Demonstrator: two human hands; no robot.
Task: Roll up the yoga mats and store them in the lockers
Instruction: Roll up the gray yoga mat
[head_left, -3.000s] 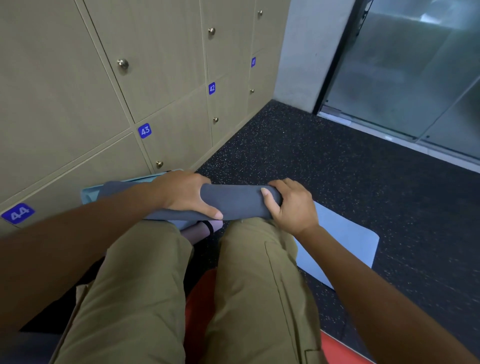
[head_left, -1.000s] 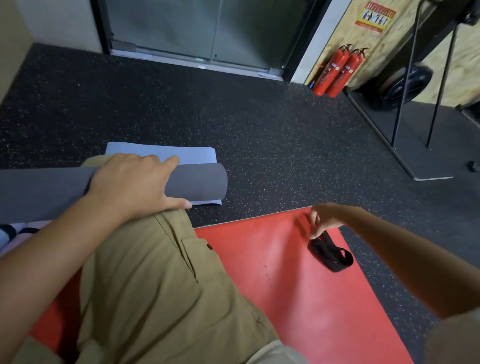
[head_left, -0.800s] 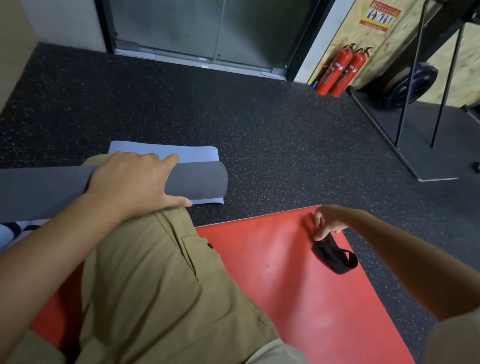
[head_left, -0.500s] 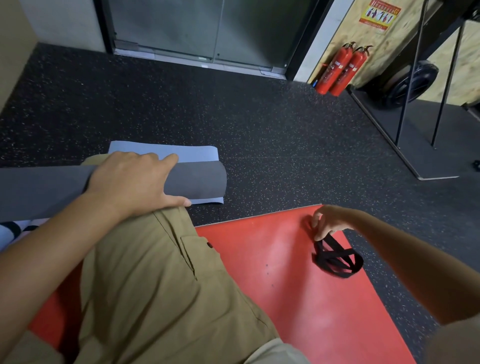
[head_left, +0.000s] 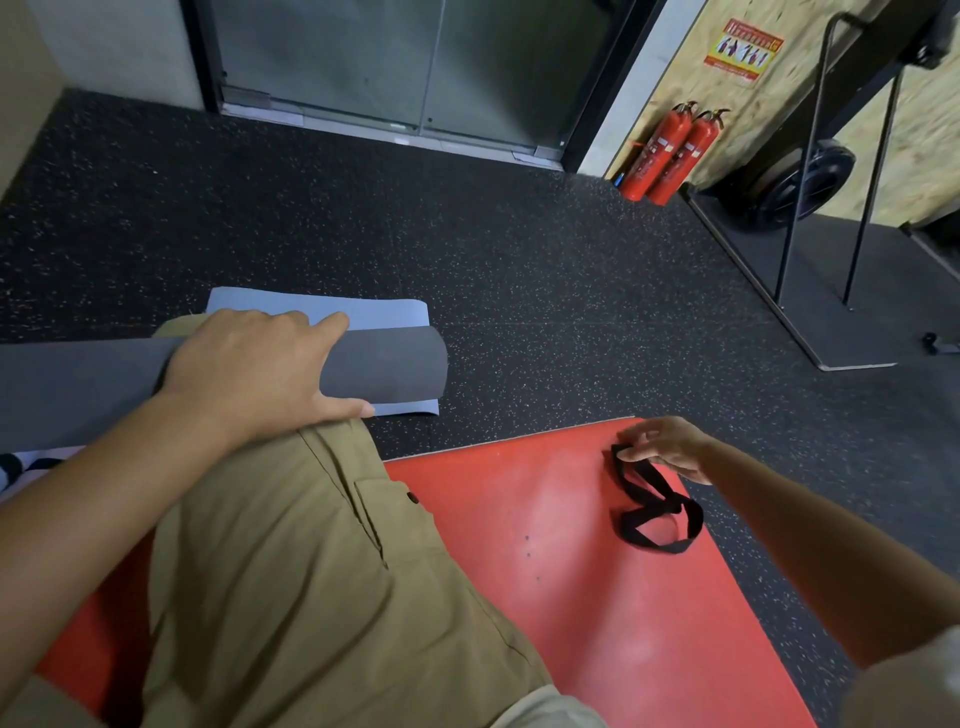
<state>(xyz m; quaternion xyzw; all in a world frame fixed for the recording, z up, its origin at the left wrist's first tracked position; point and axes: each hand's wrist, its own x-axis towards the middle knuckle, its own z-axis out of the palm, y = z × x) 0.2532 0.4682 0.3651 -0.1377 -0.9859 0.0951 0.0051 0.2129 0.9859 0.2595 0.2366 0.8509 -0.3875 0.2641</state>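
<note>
**Grey roll held on lap, strap pinched**

Left hand (head_left: 254, 371) lies over the grey mat (head_left: 384, 366), fingers curled round the roll, thumb along its near side. Roll lies across the khaki-clad thigh (head_left: 311, 571), its open end pointing right. Under that end, a blue mat (head_left: 374, 314) lies flat on the black speckled floor (head_left: 519, 270).

Right hand (head_left: 662, 449) reaches out to the right, fingertips pinching the upper end of a black strap (head_left: 652, 512). The strap's loops rest on the red mat (head_left: 545, 597), near its far right corner. Red mat lies flat under the person.

Two fire extinguishers (head_left: 670, 153) stand by the far wall, beside a glass door (head_left: 395, 62).
</note>
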